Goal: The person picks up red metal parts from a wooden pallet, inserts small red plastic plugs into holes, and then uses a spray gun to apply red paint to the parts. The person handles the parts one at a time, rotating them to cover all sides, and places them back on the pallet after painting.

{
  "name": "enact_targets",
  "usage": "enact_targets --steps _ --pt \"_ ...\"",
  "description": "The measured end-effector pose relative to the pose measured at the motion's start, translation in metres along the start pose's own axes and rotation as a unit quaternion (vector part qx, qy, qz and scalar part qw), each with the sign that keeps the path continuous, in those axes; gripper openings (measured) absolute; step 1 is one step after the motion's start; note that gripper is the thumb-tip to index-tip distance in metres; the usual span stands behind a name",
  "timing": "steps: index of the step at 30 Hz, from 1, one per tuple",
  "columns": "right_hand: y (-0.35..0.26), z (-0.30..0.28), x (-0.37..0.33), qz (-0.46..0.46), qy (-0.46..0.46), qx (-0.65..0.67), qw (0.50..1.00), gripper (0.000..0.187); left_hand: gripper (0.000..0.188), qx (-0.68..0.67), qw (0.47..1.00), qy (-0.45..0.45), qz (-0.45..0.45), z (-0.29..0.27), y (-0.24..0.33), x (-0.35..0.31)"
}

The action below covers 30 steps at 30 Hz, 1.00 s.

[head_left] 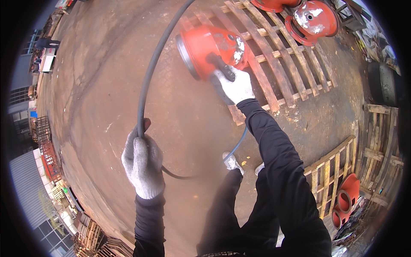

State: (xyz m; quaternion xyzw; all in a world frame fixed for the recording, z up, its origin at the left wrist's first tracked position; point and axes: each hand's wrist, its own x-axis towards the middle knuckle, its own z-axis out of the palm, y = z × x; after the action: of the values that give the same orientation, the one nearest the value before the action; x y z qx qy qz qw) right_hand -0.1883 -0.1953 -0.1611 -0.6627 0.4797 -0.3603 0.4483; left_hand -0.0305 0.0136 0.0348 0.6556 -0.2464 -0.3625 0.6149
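Note:
My left hand (142,165), in a grey knit glove, is closed around a dark rubber hose (147,77) that arcs up out of the top of the view. My right hand (234,87), in a white glove, grips a dark handled tool (222,66) fed by a thinner hose (237,145). The tool's tip is against a red flanged metal casting (212,47) with chipped white patches. The casting lies on its side at the near edge of a wooden pallet (278,64). My shoes (233,162) stand on the rusty brown ground below.
Two more red castings (312,19) rest at the pallet's far end. Other pallets (332,171) lie at the right with red castings (346,199) beside them. Stacked pallets (92,237) and metal racks (47,154) stand at the lower left. Cluttered scrap lines the right edge.

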Motion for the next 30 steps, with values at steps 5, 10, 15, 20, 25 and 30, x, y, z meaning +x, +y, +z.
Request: enact_targets --steps 5,10,15,20,25,30 --pt "0.036 0.008 -0.032 0.044 -0.021 -0.080 0.996 0.034 0.054 0.004 1.000 0.001 -0.021 -0.001 -0.013 0.001" --pt "0.084 -0.002 -0.088 0.093 0.007 -0.023 0.995 0.031 0.053 -0.008 0.999 0.010 -0.048 0.013 -0.035 -0.009" --pt "0.118 -0.003 -0.109 -0.042 0.006 -0.044 0.998 0.028 0.052 0.000 0.999 0.028 -0.040 0.035 -0.058 -0.023" --pt "0.158 0.009 -0.121 -0.121 0.074 -0.033 0.989 0.026 0.049 0.037 0.998 0.041 -0.007 0.045 -0.093 -0.031" --pt "0.199 0.028 -0.134 -0.040 0.097 0.014 0.994 0.030 0.047 0.026 1.000 0.011 0.010 0.037 -0.130 -0.028" --pt "0.235 0.034 -0.144 -0.080 0.064 0.096 0.990 0.021 0.052 0.009 0.999 -0.011 0.039 0.033 -0.168 -0.032"
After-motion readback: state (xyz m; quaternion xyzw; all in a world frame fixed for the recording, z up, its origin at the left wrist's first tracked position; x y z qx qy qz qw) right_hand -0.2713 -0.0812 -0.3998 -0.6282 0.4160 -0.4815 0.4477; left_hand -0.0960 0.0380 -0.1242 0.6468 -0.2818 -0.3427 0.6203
